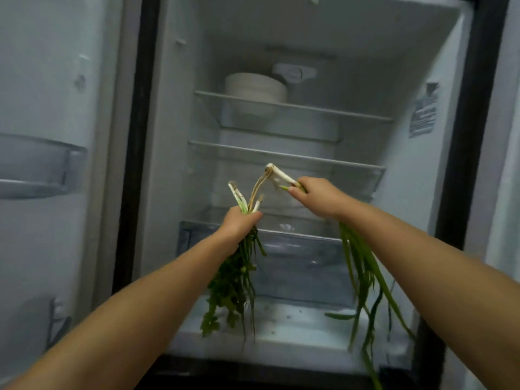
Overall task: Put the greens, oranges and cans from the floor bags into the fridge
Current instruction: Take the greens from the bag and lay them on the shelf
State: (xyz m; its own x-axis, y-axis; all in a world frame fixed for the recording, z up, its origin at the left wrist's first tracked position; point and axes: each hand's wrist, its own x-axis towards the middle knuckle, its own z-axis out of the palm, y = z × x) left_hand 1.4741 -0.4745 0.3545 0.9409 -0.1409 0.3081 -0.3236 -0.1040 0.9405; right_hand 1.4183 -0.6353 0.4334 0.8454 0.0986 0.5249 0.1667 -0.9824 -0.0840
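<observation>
The fridge (174, 142) stands open in front of me. My left hand (239, 225) is shut on a bunch of leafy greens (230, 288) whose white stem ends stick up above the fist while the leaves hang down. My right hand (318, 197) is shut on a bunch of spring onions (363, 266), white bulbs pointing up-left and long green blades dangling. Both hands are held in front of the space under the lower glass shelf (287, 157), just above the clear crisper drawer (304, 257). No oranges, cans or floor bags are in view.
A stack of white bowls (254, 87) sits on the upper glass shelf (292, 106). The fridge door (42, 164) hangs open at the left with a clear door bin. A label is stuck on the right inner wall (422, 114).
</observation>
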